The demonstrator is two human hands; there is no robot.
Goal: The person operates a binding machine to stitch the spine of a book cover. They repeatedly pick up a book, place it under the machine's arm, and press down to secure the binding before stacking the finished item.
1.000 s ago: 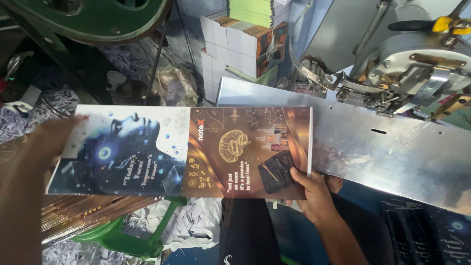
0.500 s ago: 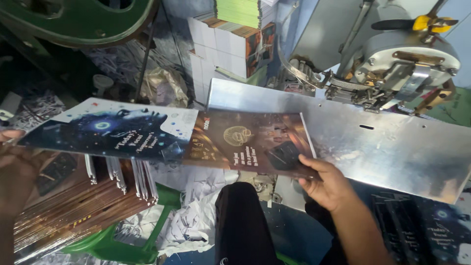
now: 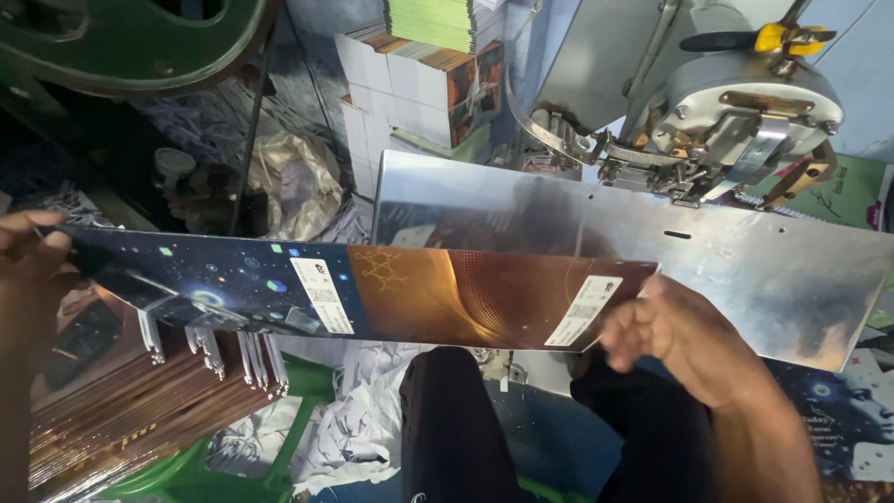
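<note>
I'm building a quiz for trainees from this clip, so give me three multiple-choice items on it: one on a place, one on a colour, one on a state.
1. Where does the metal plate lie?
A. under the machine head
B. on the green stool
C. on the person's lap

2. What colours are the two halves of the printed sheet?
A. red and white
B. dark blue and brown-orange
C. green and yellow

3. How is the sheet held?
A. by one hand only
B. lying loose, untouched
C. by both hands, one at each end

Answers:
1 A, the plate sits just below the machine head.
2 B, a starry blue half joins a brown-orange half.
3 C, the left hand grips one end and the right hand the other.
</note>
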